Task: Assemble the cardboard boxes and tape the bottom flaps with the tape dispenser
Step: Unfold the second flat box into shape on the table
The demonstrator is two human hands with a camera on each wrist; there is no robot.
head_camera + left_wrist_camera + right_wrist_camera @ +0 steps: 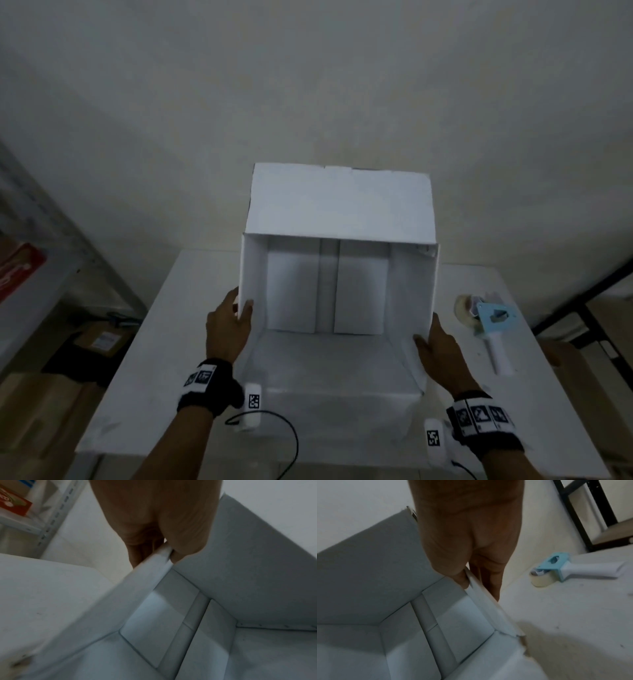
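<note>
Left hand grips box left wall; right hand seemingly pinches right wall.

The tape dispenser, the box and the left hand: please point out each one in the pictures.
tape dispenser (493,317): head view, on its blue frame.
box (339,202): head view, on the raised far flap.
left hand (224,325): head view, on the back of the hand.

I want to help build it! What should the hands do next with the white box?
Probably tip the white box over, so its bottom faces up. Both hands grip its side walls, and the tape dispenser lies unused at the right.
</note>
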